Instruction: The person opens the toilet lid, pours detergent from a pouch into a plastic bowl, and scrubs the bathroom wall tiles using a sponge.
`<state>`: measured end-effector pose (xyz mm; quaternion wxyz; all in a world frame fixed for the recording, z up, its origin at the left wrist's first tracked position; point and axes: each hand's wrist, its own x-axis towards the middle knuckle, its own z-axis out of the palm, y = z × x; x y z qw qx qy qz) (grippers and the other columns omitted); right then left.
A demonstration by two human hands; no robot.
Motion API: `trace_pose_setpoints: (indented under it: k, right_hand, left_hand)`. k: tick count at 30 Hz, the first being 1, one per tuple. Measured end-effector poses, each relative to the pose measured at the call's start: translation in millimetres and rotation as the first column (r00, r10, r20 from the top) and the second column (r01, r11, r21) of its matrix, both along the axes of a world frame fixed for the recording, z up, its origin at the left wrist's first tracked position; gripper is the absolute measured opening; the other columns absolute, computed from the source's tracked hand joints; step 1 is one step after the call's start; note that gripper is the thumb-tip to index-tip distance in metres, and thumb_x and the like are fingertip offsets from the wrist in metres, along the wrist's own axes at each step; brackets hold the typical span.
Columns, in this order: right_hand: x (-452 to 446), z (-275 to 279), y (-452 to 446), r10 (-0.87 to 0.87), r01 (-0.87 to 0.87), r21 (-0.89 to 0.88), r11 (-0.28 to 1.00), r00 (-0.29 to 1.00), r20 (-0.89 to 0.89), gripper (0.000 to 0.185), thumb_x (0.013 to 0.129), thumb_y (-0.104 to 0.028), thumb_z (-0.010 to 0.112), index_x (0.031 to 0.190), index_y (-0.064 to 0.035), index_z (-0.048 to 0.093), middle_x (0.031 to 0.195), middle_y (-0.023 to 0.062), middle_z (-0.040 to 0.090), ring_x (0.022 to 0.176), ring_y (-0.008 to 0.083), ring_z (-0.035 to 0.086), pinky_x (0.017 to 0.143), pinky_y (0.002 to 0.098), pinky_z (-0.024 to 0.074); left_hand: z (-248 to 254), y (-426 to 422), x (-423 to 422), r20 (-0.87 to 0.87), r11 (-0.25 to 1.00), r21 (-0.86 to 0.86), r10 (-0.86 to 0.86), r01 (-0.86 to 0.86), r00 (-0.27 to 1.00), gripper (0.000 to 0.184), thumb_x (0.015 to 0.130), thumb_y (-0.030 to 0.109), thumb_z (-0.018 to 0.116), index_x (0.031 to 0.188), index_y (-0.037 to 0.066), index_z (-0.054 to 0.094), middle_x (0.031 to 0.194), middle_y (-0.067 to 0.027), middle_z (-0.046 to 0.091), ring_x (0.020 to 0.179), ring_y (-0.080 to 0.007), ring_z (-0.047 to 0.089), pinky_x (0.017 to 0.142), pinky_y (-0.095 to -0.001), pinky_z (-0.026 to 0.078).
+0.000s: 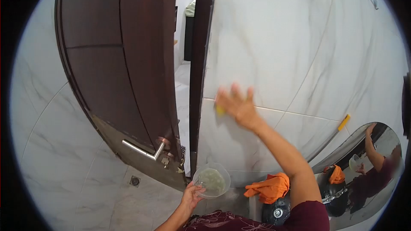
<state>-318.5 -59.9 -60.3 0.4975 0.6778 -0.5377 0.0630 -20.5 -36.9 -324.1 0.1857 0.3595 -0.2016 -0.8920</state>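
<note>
- Right hand (239, 108), middle of the frame, is spread over the yellow sponge (220, 110) at the wall (274, 38) — its grip I cannot tell.
- Left hand (190, 194), lower middle, pinches the bowl (223, 172) — straight below the sponge.

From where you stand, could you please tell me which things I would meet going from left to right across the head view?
Metal door handle, translucent bowl in the left hand, orange cloth, mirror.
</note>
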Motion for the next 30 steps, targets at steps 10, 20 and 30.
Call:
trace_pose_setpoints:
  k: [10,20,30]
  right_hand:
    - [-6,46,8,0.11,-0.1,0.074,0.992,0.983,-0.146,0.045,0.084,-0.014,0.044,0.126,-0.0308,0.047,0.143,0.0016,0.03,0.135,0.0275,0.018,0.106,0.0553,-0.0019]
    - [-3,262,-10,-0.034,0.025,-0.556,0.831,0.999,-0.005,0.044,0.083,-0.014,0.051,0.124,-0.0298,0.048,0.14,0.0033,0.034,0.127,0.0354,0.028,0.085,0.0665,0.0258]
    - [-62,18,71,0.033,0.011,0.174,0.985,0.968,-0.249,0.051,0.083,-0.015,0.039,0.133,-0.0253,0.038,0.146,0.0021,0.024,0.135,0.0302,0.017,0.104,0.0587,-0.0051]
  left_hand:
    - [-1,-5,-9,-0.045,0.999,0.046,0.003,-0.001,0.999,0.046,0.067,0.004,0.058,0.11,0.013,0.048,0.096,-0.0064,0.059,0.094,-0.0306,0.057,0.087,-0.0592,0.034]
    - [7,-8,-18,0.024,1.0,-0.009,0.023,-0.023,0.999,0.025,0.065,0.01,0.057,0.09,0.011,0.051,0.093,-0.0084,0.06,0.095,-0.0341,0.057,0.079,-0.0569,0.038]
    - [-1,-12,-11,0.038,0.998,-0.019,-0.052,0.053,0.998,0.04,0.061,0.014,0.057,0.101,0.009,0.052,0.093,-0.0095,0.059,0.093,-0.0341,0.057,0.081,-0.0583,0.039]
